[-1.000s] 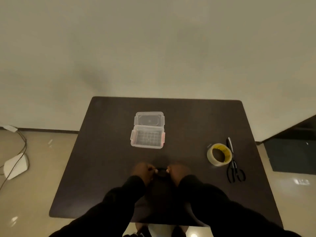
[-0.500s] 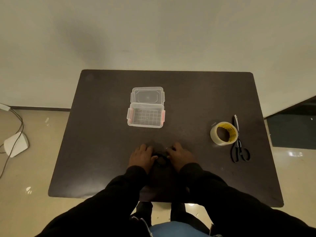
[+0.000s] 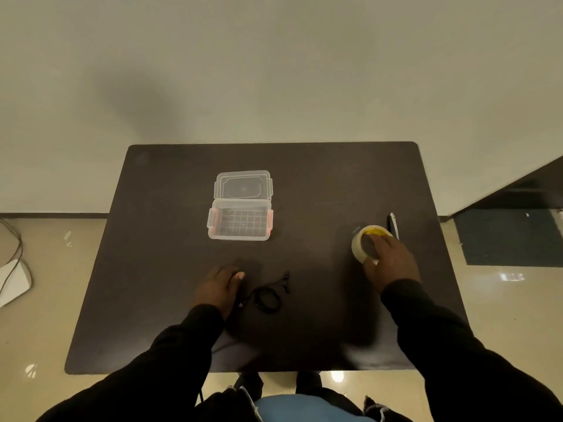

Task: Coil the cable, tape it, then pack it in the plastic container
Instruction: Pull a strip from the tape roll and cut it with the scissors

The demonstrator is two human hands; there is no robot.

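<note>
A thin black cable [image 3: 268, 298] lies on the dark table [image 3: 320, 184] as a small coil, its earbud ends [image 3: 286, 280] pointing away from me. Its tail runs left under the edge of my left hand [image 3: 219, 289], which rests palm down with curled fingers and seems to pin it. Far to the right, my right hand [image 3: 393, 260] grips the tape roll [image 3: 364, 243], fingers over its top and thumb on its near side. The clear plastic container [image 3: 213, 236] with red latches stands open and empty beyond the cable, its lid [image 3: 243, 187] lying behind it.
Only the tips of the scissors [image 3: 393, 225] show beyond my right hand; the handles are hidden. At the left, a white device with cords [image 3: 13, 278] sits on the floor. A dark mat [image 3: 511, 239] lies on the floor at the right.
My right hand let go of the coil and moved right onto the tape roll. The coil now lies on the table, with my left hand shifted to its left side.
</note>
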